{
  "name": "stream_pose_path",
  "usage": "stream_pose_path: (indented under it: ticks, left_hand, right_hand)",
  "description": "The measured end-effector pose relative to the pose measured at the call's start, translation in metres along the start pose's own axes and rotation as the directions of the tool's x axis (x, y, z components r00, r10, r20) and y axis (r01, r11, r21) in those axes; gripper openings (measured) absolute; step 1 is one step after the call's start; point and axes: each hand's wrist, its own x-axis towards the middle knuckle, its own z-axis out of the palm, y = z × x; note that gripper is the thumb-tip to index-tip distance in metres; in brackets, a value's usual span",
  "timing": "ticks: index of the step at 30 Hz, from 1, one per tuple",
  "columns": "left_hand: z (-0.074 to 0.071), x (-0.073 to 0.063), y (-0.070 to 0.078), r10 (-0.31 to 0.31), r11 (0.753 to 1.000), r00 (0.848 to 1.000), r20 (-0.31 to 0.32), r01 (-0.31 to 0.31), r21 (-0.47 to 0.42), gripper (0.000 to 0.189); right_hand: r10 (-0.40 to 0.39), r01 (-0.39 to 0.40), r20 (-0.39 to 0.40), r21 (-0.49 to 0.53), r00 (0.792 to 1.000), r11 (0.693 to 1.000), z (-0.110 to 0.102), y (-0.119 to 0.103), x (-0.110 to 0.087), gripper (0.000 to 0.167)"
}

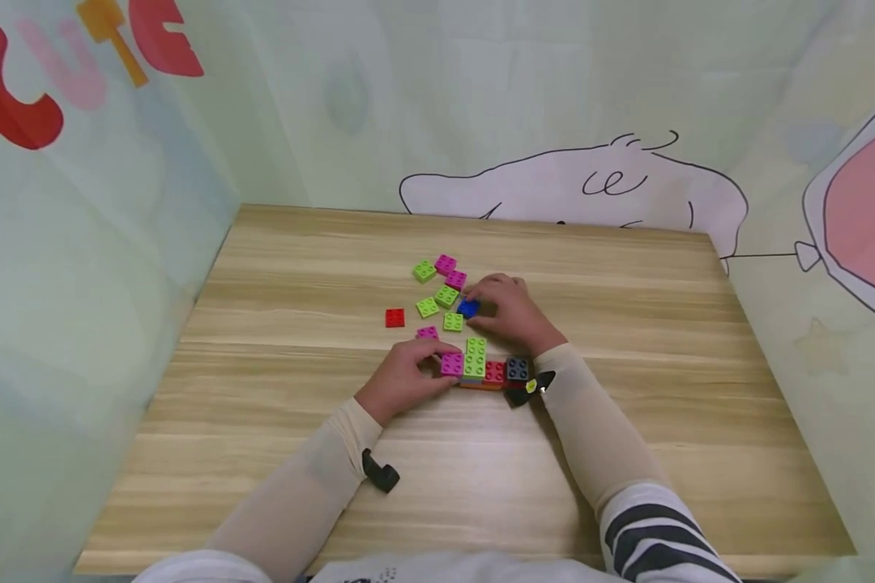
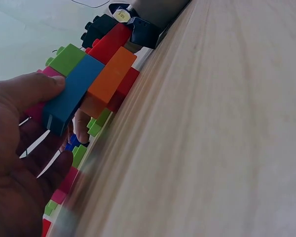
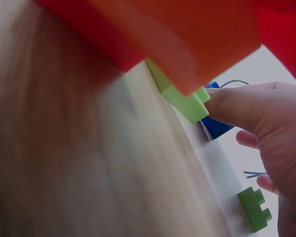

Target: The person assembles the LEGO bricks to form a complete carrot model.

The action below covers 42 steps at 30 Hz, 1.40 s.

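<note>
A stacked block structure stands on the table before me, with a lime brick (image 1: 475,356), a red brick (image 1: 494,372) and a dark brick (image 1: 517,369) along its top. Lower down, the left wrist view shows a long blue brick (image 2: 78,91) and an orange brick (image 2: 112,75). My left hand (image 1: 406,377) holds the structure's left end, thumb on the long blue brick and fingers around the pink brick (image 1: 451,364). Beyond the structure, my right hand (image 1: 514,314) pinches a small blue brick (image 1: 468,308) between thumb and fingers.
Several loose lime bricks (image 1: 453,322) and pink bricks (image 1: 446,264) lie beyond the structure. A red brick (image 1: 394,317) sits to their left. Printed cloth walls (image 1: 335,105) border the wooden table (image 1: 277,324) at the back and sides. Each wrist carries a black strap mount (image 1: 381,472).
</note>
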Motion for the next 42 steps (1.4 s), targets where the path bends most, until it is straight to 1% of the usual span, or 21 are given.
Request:
stream_pose_path:
  ticks: [4,6,7,9,11,13,14,16,18,19,21,23,27,31,36,38,42]
  left_hand:
    - [0.001,-0.001,-0.001,-0.002,1.000,1.000,0.002,0.002,-0.008,0.037]
    - [0.001,-0.001,-0.001,-0.009,1.000,1.000,0.005,0.009,-0.008,0.037]
    - [0.001,-0.001,-0.001,-0.011,1.000,1.000,0.005,0.011,-0.007,0.037]
    - [0.000,0.000,0.000,-0.009,1.000,1.000,0.004,0.009,-0.003,0.038]
    - [-0.001,0.002,0.000,-0.004,1.000,1.000,0.002,0.004,0.002,0.038]
    - [-0.002,0.004,0.001,0.008,1.000,1.000,-0.002,-0.008,0.007,0.038]
    - [-0.003,0.004,0.002,0.011,1.000,1.000,-0.004,-0.011,0.012,0.038]
    - [-0.004,0.005,0.002,0.017,1.000,1.000,-0.006,-0.017,0.014,0.038]
    - [-0.006,0.006,0.002,0.019,1.000,1.000,-0.008,-0.019,0.016,0.039]
    - [-0.006,0.006,0.002,0.019,1.000,1.000,-0.009,-0.019,0.016,0.039]
    - [-0.007,0.006,0.001,0.019,1.000,1.000,-0.009,-0.019,0.017,0.039]
    - [-0.007,0.006,0.000,0.018,1.000,1.000,-0.008,-0.018,0.017,0.039]
    - [-0.006,0.006,-0.001,0.019,1.000,1.000,-0.004,-0.019,0.016,0.040]
    - [-0.003,0.006,-0.001,0.008,1.000,1.000,0.001,-0.008,0.021,0.040]
    - [0.000,0.005,-0.002,0.007,1.000,1.000,0.010,-0.007,0.014,0.040]
    - [0.000,0.005,-0.002,0.009,1.000,1.000,0.011,-0.009,0.008,0.040]
    - [0.002,0.003,-0.002,0.001,1.000,1.000,0.010,-0.001,0.002,0.040]
  right_hand:
    - [0.032,-0.032,0.001,0.057,0.999,0.998,0.001,0.000,-0.003,0.033]
    - [0.056,-0.053,-0.022,0.112,0.998,0.992,-0.001,0.000,-0.007,0.033]
    - [0.068,-0.061,-0.045,0.146,0.997,0.987,-0.003,0.000,-0.010,0.032]
    - [0.085,-0.056,-0.122,0.227,0.989,0.972,-0.010,-0.001,-0.017,0.032]
    - [0.097,-0.030,-0.209,0.301,0.973,0.953,-0.020,-0.005,-0.027,0.030]
    - [0.065,0.028,-0.270,0.326,0.960,0.945,-0.030,-0.013,-0.040,0.031]
    - [0.042,0.055,-0.284,0.325,0.958,0.944,-0.034,-0.018,-0.047,0.031]
    - [-0.019,0.104,-0.276,0.298,0.961,0.949,-0.041,-0.031,-0.061,0.033]
    - [-0.092,0.157,-0.251,0.252,0.964,0.955,-0.043,-0.044,-0.074,0.034]
    - [-0.117,0.172,-0.236,0.224,0.965,0.959,-0.044,-0.049,-0.080,0.034]
    - [-0.139,0.176,-0.212,0.163,0.967,0.971,-0.042,-0.057,-0.089,0.035]
    - [-0.136,0.158,-0.195,0.106,0.971,0.982,-0.038,-0.062,-0.095,0.035]
    - [-0.086,0.092,-0.182,0.027,0.980,0.995,-0.030,-0.067,-0.101,0.036]
    - [-0.067,0.064,-0.184,-0.024,0.981,0.998,-0.027,-0.069,-0.103,0.038]
    - [-0.073,0.056,-0.154,-0.116,0.985,0.992,-0.027,-0.069,-0.106,0.039]
    - [-0.071,0.053,-0.136,-0.127,0.988,0.990,-0.029,-0.070,-0.108,0.040]
    - [-0.052,0.040,-0.105,-0.110,0.993,0.993,-0.031,-0.074,-0.108,0.039]
